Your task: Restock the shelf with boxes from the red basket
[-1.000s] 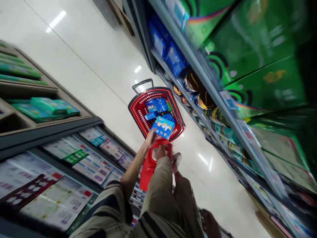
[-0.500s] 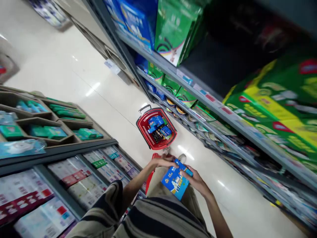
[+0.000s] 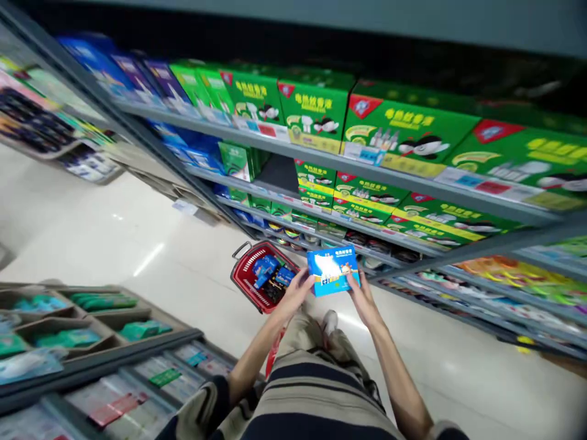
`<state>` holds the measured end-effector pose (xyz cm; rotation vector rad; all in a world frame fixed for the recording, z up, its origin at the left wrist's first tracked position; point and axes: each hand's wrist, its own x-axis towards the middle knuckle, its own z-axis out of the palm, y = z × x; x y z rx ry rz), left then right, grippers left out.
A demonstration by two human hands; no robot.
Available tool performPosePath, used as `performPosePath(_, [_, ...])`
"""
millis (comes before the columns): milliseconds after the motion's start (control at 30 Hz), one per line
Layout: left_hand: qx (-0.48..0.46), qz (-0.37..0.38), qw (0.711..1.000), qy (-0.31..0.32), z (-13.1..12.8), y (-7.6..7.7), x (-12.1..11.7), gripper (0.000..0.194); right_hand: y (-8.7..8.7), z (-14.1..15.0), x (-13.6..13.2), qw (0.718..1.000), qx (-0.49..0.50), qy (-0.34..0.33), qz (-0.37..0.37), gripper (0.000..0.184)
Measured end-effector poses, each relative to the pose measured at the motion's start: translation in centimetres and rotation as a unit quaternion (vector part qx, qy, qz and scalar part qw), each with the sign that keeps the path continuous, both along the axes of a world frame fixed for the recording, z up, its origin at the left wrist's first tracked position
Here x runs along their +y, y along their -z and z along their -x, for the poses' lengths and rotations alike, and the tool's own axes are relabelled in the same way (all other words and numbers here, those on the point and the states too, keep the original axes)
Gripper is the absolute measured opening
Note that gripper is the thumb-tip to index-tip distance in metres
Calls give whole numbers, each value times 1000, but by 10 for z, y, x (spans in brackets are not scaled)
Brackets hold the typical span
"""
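Between my hands is a blue box of mosquito repellent liquid (image 3: 331,287), level, its printed front facing me and glare whitening part of it. My left hand (image 3: 297,290) grips its left end, and my right hand (image 3: 364,297) holds the right end with the thumb on the front. Below and left of the box, a red shopping basket (image 3: 244,282) stands on the floor, its handle upright. Inside lie several blue packs (image 3: 266,269) and some dark items I cannot make out.
Shelving with green repellent boxes (image 3: 316,113) runs ahead and to the right, with a gap on its second shelf. A low display (image 3: 183,342) with compartments of green packs stands at the left. Pale glossy floor (image 3: 137,244) lies between them.
My view has turned toward the shelves on the right. The blue box has been raised and levelled from its tilted position near my body, and both hands have shifted to its ends.
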<state>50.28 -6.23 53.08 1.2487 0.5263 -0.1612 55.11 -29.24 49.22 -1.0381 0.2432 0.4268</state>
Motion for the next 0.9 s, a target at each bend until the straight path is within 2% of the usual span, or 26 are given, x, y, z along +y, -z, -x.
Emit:
performPosePath(100, [30,-23,998,-42,1,-8,-17,98,3,17,-23,999,-40,-11,0,68])
performPosePath(200, [-12,-50,998,-23,6,-22,-14,95,-3,25,-32,998,-42,-24,-42,63])
performPosePath(267, [-38,-85,995,-26,9,-37,-6,91,-15,20,-27,996,-63,-42,-40,67])
performPosePath(367, [-41,-123,989,-73,8,-61,11,87,-41,5,-6,989,-123,-78,-28,69])
performPosePath(467, [-57,-119,987,-86,3,-79,33,88,-60,-6,20,982,-164,-91,-37,71])
performPosePath(633, [-169,-122,978,-2,-2,-103,86,80,-70,-6,76,989,-132,-63,-5,77])
performPosePath(733, [-208,-73,975,19,0,-112,133,84,-77,-1,125,990,-135,-44,15,78])
performPosePath(900, [-169,-33,985,-17,9,-110,223,91,-93,15,215,987,-144,-32,60,81])
